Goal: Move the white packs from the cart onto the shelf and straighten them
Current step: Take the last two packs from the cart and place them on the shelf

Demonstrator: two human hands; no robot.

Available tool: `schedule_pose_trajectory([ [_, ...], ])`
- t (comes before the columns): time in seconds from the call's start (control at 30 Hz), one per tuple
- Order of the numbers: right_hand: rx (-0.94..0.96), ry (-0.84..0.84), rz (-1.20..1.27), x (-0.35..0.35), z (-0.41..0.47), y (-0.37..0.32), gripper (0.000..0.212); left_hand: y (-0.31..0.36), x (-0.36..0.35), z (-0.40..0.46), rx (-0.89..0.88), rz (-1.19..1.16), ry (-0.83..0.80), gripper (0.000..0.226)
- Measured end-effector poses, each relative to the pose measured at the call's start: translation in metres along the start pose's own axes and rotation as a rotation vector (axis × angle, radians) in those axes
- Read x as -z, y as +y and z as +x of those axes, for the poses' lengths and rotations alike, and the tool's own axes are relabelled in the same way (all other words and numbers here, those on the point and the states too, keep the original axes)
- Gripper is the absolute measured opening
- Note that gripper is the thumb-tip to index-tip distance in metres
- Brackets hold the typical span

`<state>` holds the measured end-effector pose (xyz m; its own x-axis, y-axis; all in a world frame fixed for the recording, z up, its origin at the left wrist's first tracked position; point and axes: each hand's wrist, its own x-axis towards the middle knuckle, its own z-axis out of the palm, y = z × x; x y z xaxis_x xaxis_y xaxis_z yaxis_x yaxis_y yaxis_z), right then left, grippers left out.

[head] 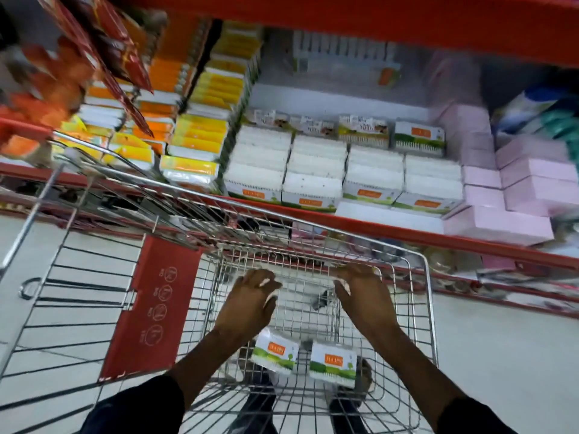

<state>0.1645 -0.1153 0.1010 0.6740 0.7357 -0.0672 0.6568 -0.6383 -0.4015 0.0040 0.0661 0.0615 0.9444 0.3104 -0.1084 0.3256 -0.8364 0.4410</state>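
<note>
Two white packs with green and orange labels lie on the bottom of the wire cart [428, 296], one on the left [274, 352] and one on the right [333, 364]. My left hand [250, 299] and my right hand [360, 292] hang inside the basket, palms facing each other, fingers apart, beyond the two packs and not touching them. Nothing shows between the hands except cart wire. On the shelf [407, 235] behind the cart, several rows of the same white packs [315, 183] stand side by side.
Pink boxes [517, 189] sit to the right of the white packs, yellow and orange packs [200, 136] to the left. A red upper shelf [376, 20] overhangs. The cart's red seat flap [153, 308] is at left. Pale tiled floor lies below.
</note>
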Motion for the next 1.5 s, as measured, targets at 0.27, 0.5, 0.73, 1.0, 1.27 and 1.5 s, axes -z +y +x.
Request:
schedule_pose_trajectory([
  [0.27,-0.138,-0.668,-0.032,-0.121,-0.062,0.058,0.040,-0.021,-0.108,-0.026,0.057,-0.004,-0.556,0.052],
  [0.5,-0.124,-0.651,-0.009,-0.157,-0.072,0.077,0.031,-0.038,-0.150,-0.030,0.084,-0.070,-0.609,0.049],
  [0.73,-0.094,-0.612,0.039,-0.133,-0.079,0.071,0.020,-0.041,-0.132,-0.038,0.038,-0.081,-0.566,0.039],
  [1.0,-0.009,-0.376,-0.047,-0.069,-0.068,0.043,0.026,-0.003,-0.047,-0.028,-0.110,0.074,-0.317,0.046],
  [1.27,0.002,0.010,-0.138,0.075,-0.033,0.018,0.038,0.077,0.076,0.007,-0.163,0.165,0.099,0.043],
  [1.5,-0.008,0.282,-0.064,0.158,-0.020,0.033,0.028,0.145,0.137,0.052,-0.243,0.135,0.307,0.036],
])
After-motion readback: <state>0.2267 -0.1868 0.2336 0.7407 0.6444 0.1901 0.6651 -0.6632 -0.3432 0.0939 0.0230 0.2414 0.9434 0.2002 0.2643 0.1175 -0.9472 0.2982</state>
